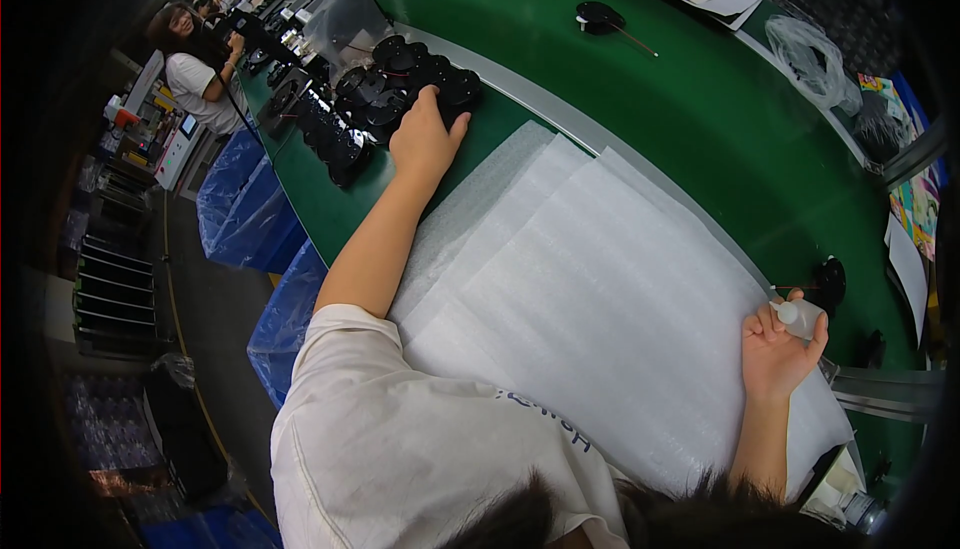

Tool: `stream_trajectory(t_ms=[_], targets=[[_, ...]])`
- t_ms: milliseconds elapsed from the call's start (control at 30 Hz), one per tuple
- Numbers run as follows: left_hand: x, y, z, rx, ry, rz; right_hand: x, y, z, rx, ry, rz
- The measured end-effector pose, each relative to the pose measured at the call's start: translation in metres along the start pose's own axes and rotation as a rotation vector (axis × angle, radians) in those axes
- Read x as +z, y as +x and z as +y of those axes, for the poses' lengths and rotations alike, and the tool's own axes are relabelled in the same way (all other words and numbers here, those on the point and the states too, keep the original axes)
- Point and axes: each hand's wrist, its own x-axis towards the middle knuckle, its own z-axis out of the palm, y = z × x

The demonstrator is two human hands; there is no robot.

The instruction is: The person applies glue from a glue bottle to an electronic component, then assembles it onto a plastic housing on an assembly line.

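Observation:
My left hand [425,139] reaches to the near edge of a cluster of glossy black round parts [380,94] on the green bench. Thumb and forefinger are spread against the nearest black part; the other fingers are mostly hidden. At the right, my right hand [780,354] is closed round a small translucent white squeeze bottle [798,319], its nozzle pointing left. Just beyond that bottle lies a black round part [829,281] with a thin lead. White foam sheets [590,299] lie stacked in front of me, between my arms.
A metal rail [560,121] crosses the green bench [500,24]. Beyond it are another black part with a red lead [600,17] and coiled clear tubing [808,57]. Blue-lined bins [245,199] stand left of the bench. Another person [200,79] is at the far left.

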Motion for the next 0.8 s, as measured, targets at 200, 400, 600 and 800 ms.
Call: stream_trajectory(t_ms=[200,400,600,800], targets=[[0.0008,0.0033,-0.0011,0.017,0.023,0.011,0.0056,0.0004,0.0016,-0.004,0.003,0.016],[-0.0013,0.0000,-0.0013,0.014,0.015,0.047,-0.0004,0.0011,0.0007,-0.004,0.008,0.016],[0.0027,-0.0017,-0.0016,0.069,-0.112,0.060,-0.0007,-0.0046,-0.0021,-0.004,0.025,-0.003],[-0.0034,-0.0029,-0.0037,0.098,-0.105,0.105,-0.0027,-0.0027,-0.0014,0.014,0.073,0.013]])
